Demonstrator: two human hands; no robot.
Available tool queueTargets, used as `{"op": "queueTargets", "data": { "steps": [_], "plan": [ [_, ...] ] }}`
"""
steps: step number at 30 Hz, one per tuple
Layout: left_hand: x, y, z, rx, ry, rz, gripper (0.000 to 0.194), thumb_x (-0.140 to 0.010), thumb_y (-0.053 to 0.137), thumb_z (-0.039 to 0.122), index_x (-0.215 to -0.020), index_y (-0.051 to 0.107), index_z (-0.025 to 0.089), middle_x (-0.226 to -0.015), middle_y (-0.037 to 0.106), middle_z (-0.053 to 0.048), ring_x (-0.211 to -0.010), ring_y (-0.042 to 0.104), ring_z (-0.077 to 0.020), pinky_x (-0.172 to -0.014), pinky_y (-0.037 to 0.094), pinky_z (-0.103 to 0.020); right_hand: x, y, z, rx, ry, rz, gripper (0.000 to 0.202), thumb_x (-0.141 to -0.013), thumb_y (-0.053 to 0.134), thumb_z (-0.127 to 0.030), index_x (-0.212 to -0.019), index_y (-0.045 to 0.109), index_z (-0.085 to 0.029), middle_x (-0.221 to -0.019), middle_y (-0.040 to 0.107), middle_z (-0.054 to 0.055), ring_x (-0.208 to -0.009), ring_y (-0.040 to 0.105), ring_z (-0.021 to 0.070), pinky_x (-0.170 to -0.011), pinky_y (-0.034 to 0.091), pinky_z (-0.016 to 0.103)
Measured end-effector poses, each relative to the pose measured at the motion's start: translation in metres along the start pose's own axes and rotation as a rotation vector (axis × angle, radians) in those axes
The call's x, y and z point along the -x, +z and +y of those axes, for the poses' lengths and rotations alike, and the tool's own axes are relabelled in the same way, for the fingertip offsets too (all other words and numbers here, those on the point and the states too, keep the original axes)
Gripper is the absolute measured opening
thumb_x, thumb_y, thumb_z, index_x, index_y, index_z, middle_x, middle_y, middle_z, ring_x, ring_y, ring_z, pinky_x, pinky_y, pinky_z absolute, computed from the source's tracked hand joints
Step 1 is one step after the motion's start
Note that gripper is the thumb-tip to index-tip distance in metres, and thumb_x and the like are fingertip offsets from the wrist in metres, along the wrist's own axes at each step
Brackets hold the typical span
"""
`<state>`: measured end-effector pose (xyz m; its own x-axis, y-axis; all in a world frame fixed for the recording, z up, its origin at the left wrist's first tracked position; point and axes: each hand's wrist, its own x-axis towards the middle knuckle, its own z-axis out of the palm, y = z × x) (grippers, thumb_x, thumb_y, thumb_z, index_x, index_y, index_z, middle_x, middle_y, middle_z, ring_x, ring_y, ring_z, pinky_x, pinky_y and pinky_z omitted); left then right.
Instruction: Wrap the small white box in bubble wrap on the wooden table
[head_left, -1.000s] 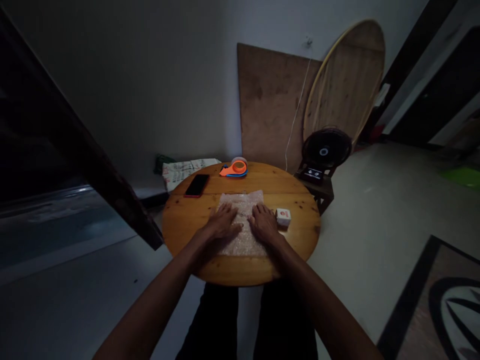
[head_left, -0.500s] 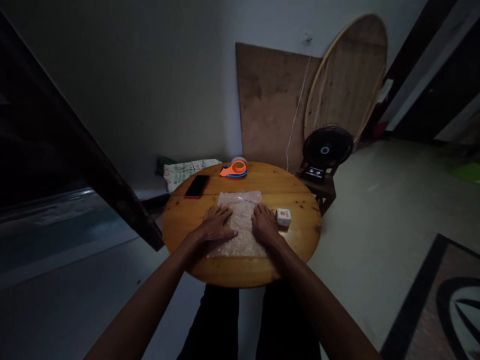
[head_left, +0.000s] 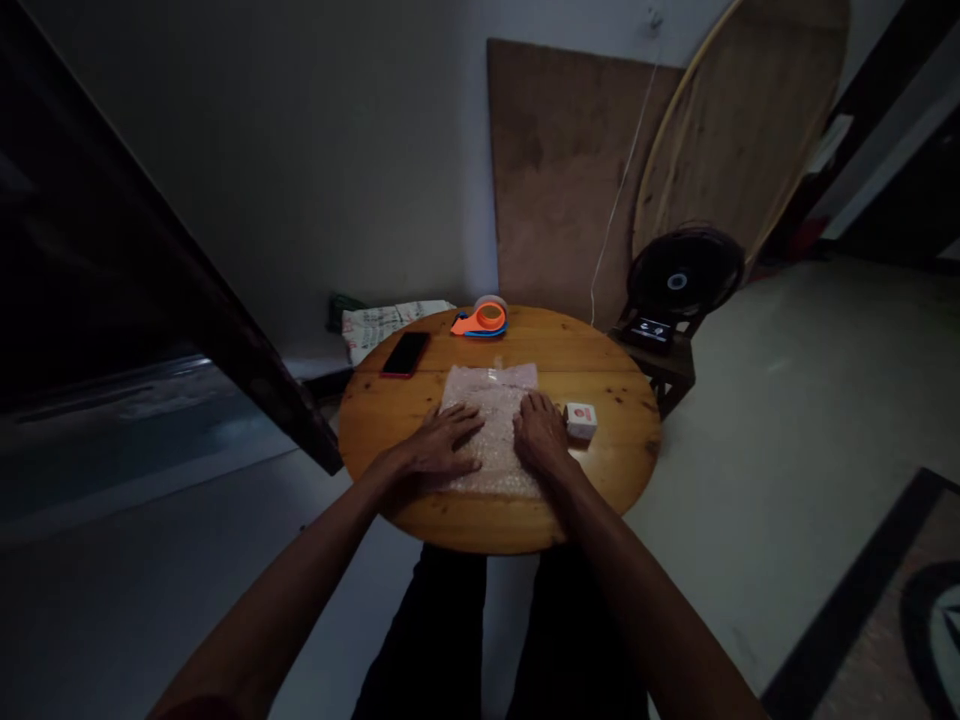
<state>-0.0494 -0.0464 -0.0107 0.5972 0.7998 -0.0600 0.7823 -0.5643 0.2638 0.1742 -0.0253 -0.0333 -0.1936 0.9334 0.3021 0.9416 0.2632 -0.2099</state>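
Wrap (head_left: 495,435) lies flat mid-table (head_left: 622,470), L hand (head_left: 444,443) on its L side, fingers spread, unclenched — prob. pinning it flat. R hand (head_left: 541,435) on R side, fingers curled; can't tell if gripping. Box (head_left: 581,420) just beside R hand; tape (head_left: 484,318) & phone (head_left: 406,354) sit beyond, apart from wrap.
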Motion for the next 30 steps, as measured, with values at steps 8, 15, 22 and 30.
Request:
{"op": "queueTargets", "data": {
  "steps": [8,15,22,30],
  "plan": [
    [0.0,0.005,0.039,0.014,0.059,0.163,0.06,-0.085,0.054,0.048,-0.139,0.043,0.025,-0.153,0.031,-0.009,-0.142,0.023,-0.0285,-0.116,0.015,-0.05,0.0,0.003,0.001,-0.001,-0.017,0.03,0.034,-0.093,0.038,-0.026,-0.118,0.054,-0.01,-0.13,0.051,0.018,-0.12,0.04,0.0271,-0.1,0.029,0.039],
    [-0.007,0.021,0.054,0.033,0.016,0.159,0.069,-0.085,0.05,0.058,-0.143,0.037,0.024,-0.154,0.027,-0.01,-0.144,0.018,-0.03,-0.116,0.011,-0.052,-0.001,0.0,0.001,-0.01,-0.011,0.033,0.03,-0.094,0.036,-0.027,-0.111,0.056,-0.012,-0.121,0.054,0.016,-0.112,0.043,0.025,-0.098,0.031,0.038],
    [-0.003,0.025,0.056,0.023,0.006,0.181,0.072,-0.082,0.053,0.057,-0.145,0.033,0.027,-0.156,0.024,-0.008,-0.145,0.014,-0.0302,-0.116,0.007,-0.053,-0.002,-0.003,-0.002,0.011,0.001,-0.005,0.034,-0.093,0.037,-0.026,-0.117,0.056,-0.01,-0.128,0.052,0.018,-0.118,0.042,0.0269,-0.099,0.03,0.039],
    [-0.004,0.025,0.054,0.021,0.013,0.172,0.072,-0.083,0.052,0.056,-0.147,0.029,0.031,-0.156,0.022,-0.008,-0.144,0.016,-0.0323,-0.115,0.009,-0.057,-0.006,-0.032,-0.01,0.068,-0.049,-0.092,0.04,-0.091,0.039,-0.021,-0.127,0.053,-0.011,-0.14,0.045,0.019,-0.129,0.037,0.0286,-0.102,0.031,0.041]
  ]
}}
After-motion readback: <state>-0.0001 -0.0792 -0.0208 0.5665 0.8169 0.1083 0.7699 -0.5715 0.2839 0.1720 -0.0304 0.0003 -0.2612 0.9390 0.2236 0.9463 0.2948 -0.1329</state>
